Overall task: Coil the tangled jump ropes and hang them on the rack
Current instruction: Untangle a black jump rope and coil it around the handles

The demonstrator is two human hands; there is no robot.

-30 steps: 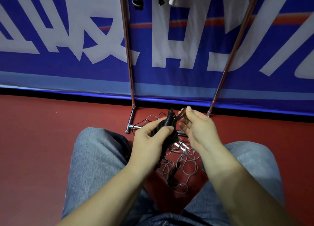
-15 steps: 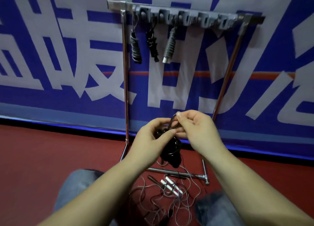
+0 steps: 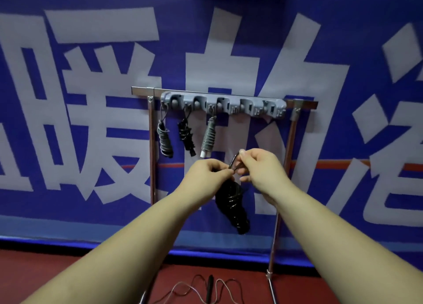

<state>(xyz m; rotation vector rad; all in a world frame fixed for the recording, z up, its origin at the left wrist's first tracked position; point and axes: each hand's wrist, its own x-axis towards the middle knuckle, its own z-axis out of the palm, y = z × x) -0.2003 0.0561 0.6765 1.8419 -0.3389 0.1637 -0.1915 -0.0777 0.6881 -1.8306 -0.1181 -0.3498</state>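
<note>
Lifted from knee height, the black coiled jump rope (image 3: pixel 232 203) now hangs below both hands before the rack (image 3: pixel 224 104). Left hand (image 3: pixel 206 175) and right hand (image 3: pixel 258 166) pinch its top loop (image 3: pixel 234 163). Light and floppy, it is likely best held by that loop.

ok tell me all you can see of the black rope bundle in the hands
The black rope bundle is a tight dark coil, wound with thin cord, hanging tilted below both hands in front of the rack. The left hand pinches its top; the right hand pinches a small loop rising from it. Its handles cannot be made out.
</note>
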